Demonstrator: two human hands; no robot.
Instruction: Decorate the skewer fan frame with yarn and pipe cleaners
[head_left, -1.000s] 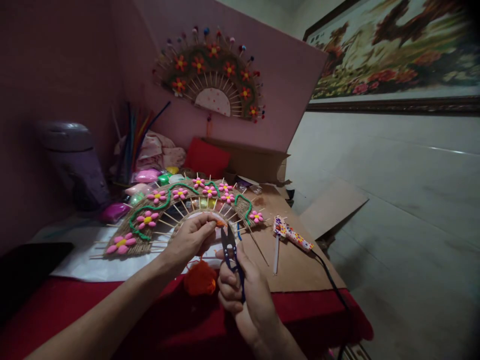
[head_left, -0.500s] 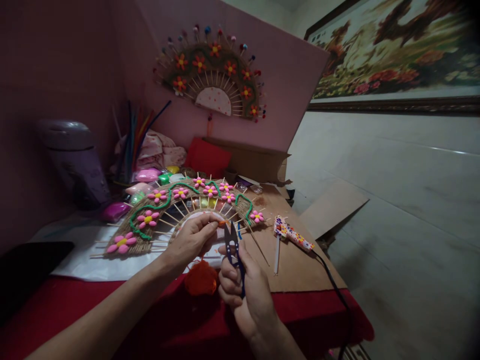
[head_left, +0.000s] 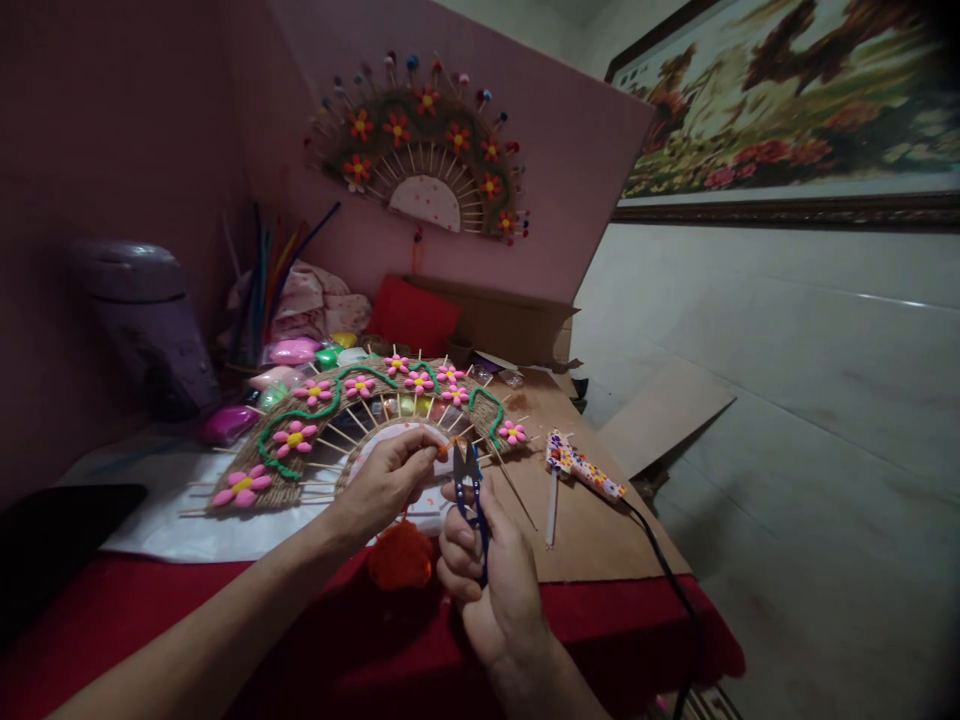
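two hands at the orange yarn end
left hand pinches orange yarn strand taut; right hand grips small blue thread snips, blades parted; cut close to the pinch.

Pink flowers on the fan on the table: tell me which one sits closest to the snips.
The pink flower at the fan's right end, just up and right of the snips in the right hand; the others sit farther left along the arc.

The single head-worn camera looks forward and down from just above the near edge of the red-clothed table, close over both forearms. It faces the far pink cardboard backdrop, with the pale tiled wall at right.
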